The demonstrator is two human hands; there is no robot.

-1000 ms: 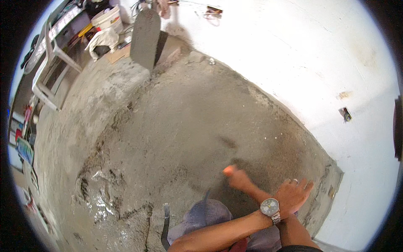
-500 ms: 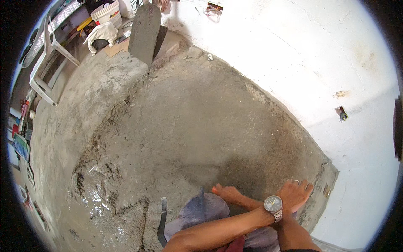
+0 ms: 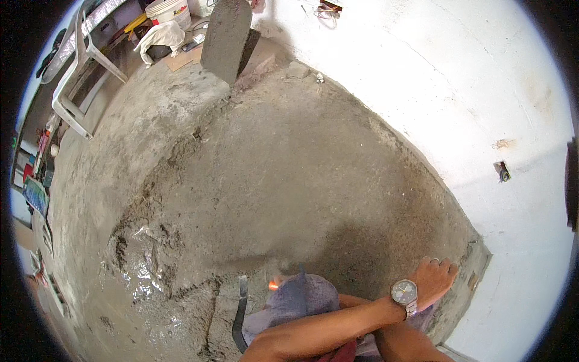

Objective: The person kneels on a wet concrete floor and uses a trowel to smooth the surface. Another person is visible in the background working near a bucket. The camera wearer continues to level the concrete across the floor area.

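My left forearm crosses over my right one, a metal wristwatch (image 3: 404, 292) on its wrist. My left hand (image 3: 431, 282) lies at the right over purplish trouser cloth (image 3: 425, 317), fingers curled down, a ring on one. The fingertips are hidden, so what they hold cannot be told. Reaching left beneath it, my right arm (image 3: 353, 301) passes behind my grey-blue trouser knee (image 3: 295, 301). Only a blurred bit of my right hand (image 3: 280, 279) shows past the knee, closed by a small bright orange thing (image 3: 274, 285). Under it spreads damp grey cement floor (image 3: 289, 175).
A cement-smeared board (image 3: 226, 42) stands upright at the back. Left of it are a white bucket (image 3: 169, 12), a pale cloth (image 3: 160, 41) and a white plastic chair (image 3: 75, 108). Wet, rough cement (image 3: 142, 265) lies left. A white wall (image 3: 422, 78) bounds the right.
My right hand has swept left, from beside the knee to mostly behind it. My left hand stays put on the cloth. The whole view has shifted slightly.
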